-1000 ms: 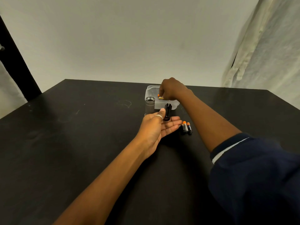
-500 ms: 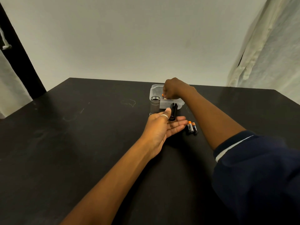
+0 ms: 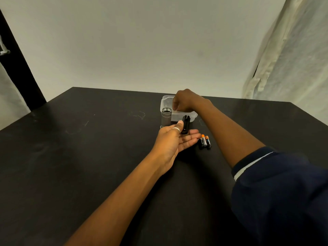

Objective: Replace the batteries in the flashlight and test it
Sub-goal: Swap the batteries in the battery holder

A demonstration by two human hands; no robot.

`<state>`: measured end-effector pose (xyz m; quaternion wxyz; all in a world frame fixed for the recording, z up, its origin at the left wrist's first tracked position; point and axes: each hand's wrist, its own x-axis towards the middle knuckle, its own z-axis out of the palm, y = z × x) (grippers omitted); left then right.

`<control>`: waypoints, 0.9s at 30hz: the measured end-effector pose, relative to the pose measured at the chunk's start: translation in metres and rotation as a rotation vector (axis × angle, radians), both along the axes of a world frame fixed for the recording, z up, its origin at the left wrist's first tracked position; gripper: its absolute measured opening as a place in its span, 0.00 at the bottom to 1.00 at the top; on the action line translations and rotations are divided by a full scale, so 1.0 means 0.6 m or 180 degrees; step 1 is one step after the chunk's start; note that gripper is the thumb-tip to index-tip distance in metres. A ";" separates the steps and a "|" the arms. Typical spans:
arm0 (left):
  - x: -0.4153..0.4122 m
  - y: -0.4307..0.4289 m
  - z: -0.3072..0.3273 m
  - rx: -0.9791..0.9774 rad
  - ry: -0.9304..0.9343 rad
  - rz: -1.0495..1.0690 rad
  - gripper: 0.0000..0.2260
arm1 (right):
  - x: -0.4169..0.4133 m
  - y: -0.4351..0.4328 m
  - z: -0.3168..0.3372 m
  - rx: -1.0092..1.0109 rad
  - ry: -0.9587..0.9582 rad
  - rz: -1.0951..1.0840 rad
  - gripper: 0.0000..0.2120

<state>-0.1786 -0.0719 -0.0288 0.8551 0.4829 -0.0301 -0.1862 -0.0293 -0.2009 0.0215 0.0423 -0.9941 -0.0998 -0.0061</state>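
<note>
A black table [image 3: 88, 157] is seen from above. The grey flashlight body [image 3: 166, 118] is stood upright toward the far edge, about midway between the left and right edges, with its threaded open end turned up. It is set just beside the near left corner of a clear plastic container [image 3: 166, 102]. The left hand [image 3: 174, 142] is held palm up just in front of the flashlight body, with its fingers nearly straight. A black battery holder [image 3: 185, 124] is pinched between the thumb and the fingers and is tilted up toward the container. A silver ring [image 3: 176, 129] is worn on the thumb. The right hand [image 3: 185, 102] is reached over the container with its fingers curled downward into it. Whether anything is gripped there cannot be told, since the fingertips are hidden by the hand itself. Two orange-tipped batteries [image 3: 205, 141] are laid side by side on the table, just to the right of the left fingertips and under the right forearm. A dark blue sleeve [image 3: 284, 192] with a white stripe is pushed up the right arm.
</note>
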 end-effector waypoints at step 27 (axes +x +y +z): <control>-0.004 0.007 0.000 0.0012 -0.0066 0.0002 0.12 | -0.221 -0.076 0.018 0.3436 -0.0783 0.0033 0.07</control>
